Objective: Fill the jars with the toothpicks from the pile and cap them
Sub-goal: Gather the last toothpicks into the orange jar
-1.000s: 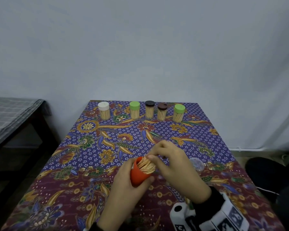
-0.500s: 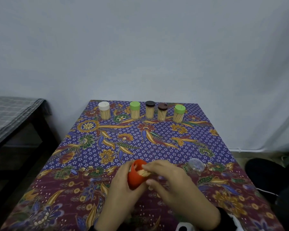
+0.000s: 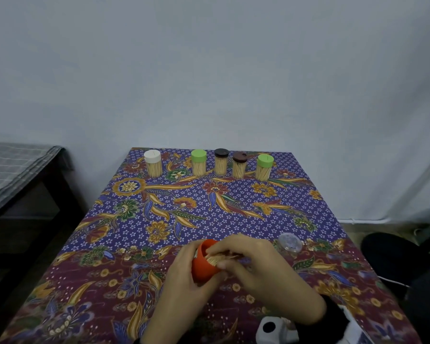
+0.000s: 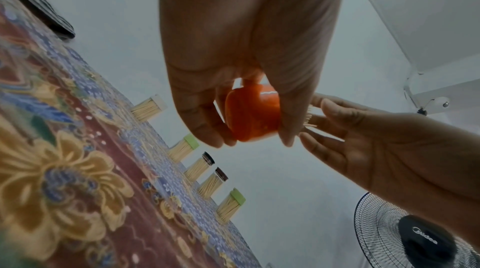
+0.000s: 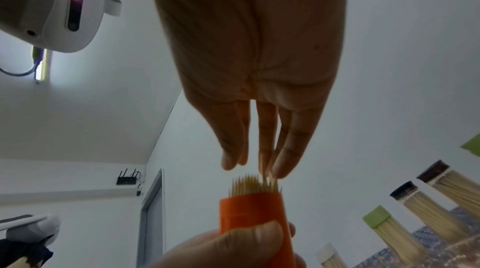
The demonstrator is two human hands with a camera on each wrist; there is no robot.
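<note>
My left hand [image 3: 196,260] grips an orange container [image 3: 204,265] just above the near middle of the table, tilted to the right. A bundle of toothpicks [image 3: 217,258] sticks out of its mouth. My right hand [image 3: 216,258] pinches those toothpicks between thumb and fingertips. The right wrist view shows the toothpick tips [image 5: 255,185] above the orange rim [image 5: 252,211], under my right fingers [image 5: 283,161]. From the left wrist, the container [image 4: 253,114] sits between my left fingers. A clear empty jar [image 3: 289,243] lies to the right. No loose pile shows.
Several capped jars full of toothpicks stand in a row at the table's far edge, from a white-capped one [image 3: 153,165] to a green-capped one [image 3: 265,167]. A dark bench [image 3: 15,175] stands left. A fan [image 4: 420,237] and a dark shape [image 3: 395,256] are on the right.
Both hands have drawn nearer to me with the orange container. The toothpicks have gone deeper into it, and my right hand now covers most of the bundle.
</note>
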